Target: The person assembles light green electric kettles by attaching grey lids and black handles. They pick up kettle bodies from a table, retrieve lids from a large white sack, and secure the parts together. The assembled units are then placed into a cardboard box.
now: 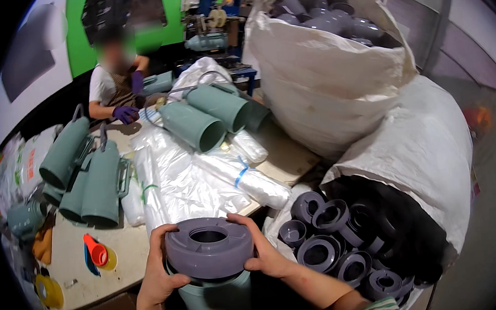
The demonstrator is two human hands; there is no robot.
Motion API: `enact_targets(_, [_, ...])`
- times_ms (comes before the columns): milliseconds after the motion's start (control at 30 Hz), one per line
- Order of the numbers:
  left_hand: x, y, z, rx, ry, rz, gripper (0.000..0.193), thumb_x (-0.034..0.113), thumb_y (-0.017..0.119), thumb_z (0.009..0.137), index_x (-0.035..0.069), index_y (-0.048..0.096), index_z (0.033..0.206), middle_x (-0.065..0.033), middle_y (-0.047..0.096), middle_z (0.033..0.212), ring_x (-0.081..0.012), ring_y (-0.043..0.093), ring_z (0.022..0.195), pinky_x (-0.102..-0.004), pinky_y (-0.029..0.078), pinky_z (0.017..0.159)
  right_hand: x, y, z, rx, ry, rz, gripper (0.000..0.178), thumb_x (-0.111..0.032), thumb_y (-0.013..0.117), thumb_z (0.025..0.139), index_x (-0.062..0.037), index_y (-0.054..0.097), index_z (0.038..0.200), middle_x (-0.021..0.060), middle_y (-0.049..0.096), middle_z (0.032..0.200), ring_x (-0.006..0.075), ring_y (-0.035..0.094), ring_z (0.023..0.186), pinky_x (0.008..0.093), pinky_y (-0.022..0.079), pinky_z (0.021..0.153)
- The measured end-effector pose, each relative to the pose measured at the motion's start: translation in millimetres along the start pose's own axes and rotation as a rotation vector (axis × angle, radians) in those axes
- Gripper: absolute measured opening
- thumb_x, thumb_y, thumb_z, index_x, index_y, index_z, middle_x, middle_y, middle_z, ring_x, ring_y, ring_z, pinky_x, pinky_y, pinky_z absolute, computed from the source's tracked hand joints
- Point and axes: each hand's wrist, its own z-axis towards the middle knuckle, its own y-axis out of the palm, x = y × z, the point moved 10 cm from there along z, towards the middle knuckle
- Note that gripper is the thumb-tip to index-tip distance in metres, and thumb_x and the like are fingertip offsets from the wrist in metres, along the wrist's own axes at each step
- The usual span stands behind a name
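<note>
A bulging white sack of grey parts fills the upper right, above a pale table spanning left and centre. At bottom centre stands a green casing, with a grey ring over its top; whether it is fully seated, I cannot tell. The left hand and right hand clamp the ring from opposite sides, thumbs at the near edge. Uneven pressure could tilt it; a loose thumb could let it slip.
</note>
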Motion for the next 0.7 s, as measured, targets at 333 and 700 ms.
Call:
enact_targets(333, [-11,7,-22,0.302,0.079,-0.117,0.112,0.069,0.085,0.066,0.006,0.035,0.145,-0.0162,0.043,0.141,-0.0284,0.044,0.132,-0.0405,0.035,0.112,28,7,1,0.3,-0.051,0.112,0.112,-0.078,0.07,0.075,-0.0003,0.035,0.148,0.0146,0.045,0.141,0.0241,0.044,0.132,0.0362,0.032,0.113])
enact_targets(700, [49,23,-39,0.146,0.585,0.713,0.069,0.043,0.085,0.069,0.002,0.05,0.112,-0.0192,0.048,0.114,-0.0411,0.049,0.111,-0.047,0.043,0.097,-3,16,-26,0.286,-0.503,-0.538,0.09,-0.069,0.076,0.079,-0.0023,0.048,0.132,0.0127,0.052,0.125,0.0308,0.047,0.127,0.0547,0.028,0.118])
